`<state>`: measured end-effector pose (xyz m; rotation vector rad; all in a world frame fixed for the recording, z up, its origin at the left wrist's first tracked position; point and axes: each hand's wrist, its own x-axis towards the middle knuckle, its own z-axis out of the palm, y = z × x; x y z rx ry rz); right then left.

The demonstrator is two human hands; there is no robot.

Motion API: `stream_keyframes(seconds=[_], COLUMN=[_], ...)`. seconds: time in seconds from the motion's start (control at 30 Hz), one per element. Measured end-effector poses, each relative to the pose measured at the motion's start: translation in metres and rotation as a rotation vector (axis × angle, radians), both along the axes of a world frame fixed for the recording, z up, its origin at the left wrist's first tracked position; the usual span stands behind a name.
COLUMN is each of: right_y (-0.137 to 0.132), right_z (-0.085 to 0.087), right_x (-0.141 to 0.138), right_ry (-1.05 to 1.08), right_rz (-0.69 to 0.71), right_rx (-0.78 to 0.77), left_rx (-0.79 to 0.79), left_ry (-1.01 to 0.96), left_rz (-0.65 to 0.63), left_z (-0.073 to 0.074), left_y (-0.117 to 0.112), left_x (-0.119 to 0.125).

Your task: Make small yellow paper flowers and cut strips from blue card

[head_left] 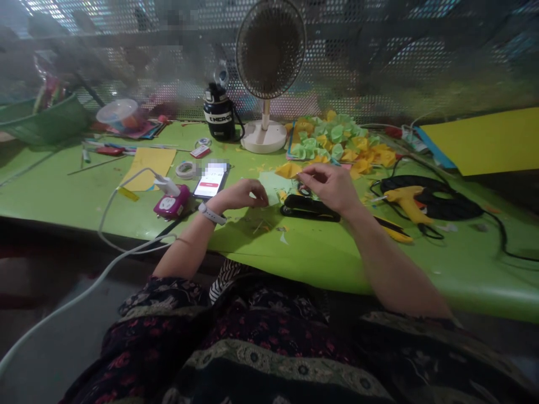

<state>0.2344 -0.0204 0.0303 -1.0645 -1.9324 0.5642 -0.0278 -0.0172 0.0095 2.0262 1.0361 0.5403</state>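
Note:
My left hand [244, 194], with a white watch on its wrist, rests on the green table [63, 191] with the fingers curled, touching a pale green paper piece [272, 185]. My right hand [330, 185] hovers just right of it, thumb and forefinger pinched together on something too small to name. A black stapler [309, 209] lies under the right hand. A yellow folded paper [288, 169] sits just beyond the hands.
A phone [210, 180], a pink charger box [172, 205] with a white cable, tape rolls, a yellow sheet [147, 167], a black mug [219, 115], a desk fan [269, 73], a heap of green and yellow paper flowers [337, 140], a yellow glue gun [406, 199].

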Motion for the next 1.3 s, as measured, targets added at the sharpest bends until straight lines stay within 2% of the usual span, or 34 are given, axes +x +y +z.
stream_keyframes(seconds=[0.17, 0.3, 0.43, 0.6, 0.73, 1.3], right_y=[0.003, 0.001, -0.004, -0.013, -0.018, -0.013], right_z=[-0.008, -0.017, -0.025, -0.027, -0.027, -0.025], right_x=[-0.002, -0.008, -0.016, -0.022, -0.026, -0.022], right_ry=[0.004, -0.09, -0.255, -0.373, -0.375, -0.277], right_rz=[-0.014, -0.09, -0.15, -0.168, -0.147, 0.025], right_rx=[0.039, 0.181, 0.335, 0.426, 0.464, 0.338], left_rx=[-0.2, -0.22, -0.214, -0.174, -0.149, -0.206], left_ry=[-0.339, -0.535, -0.627, -0.633, -0.625, -0.553], left_rz=[0.142, 0.198, 0.214, 0.251, 0.275, 0.264], left_z=[0.007, 0.011, 0.008, 0.001, -0.001, -0.001], left_y=[-0.008, -0.015, -0.015, -0.014, -0.014, -0.013], left_x=[0.004, 0.011, 0.018, 0.023, 0.027, 0.027])
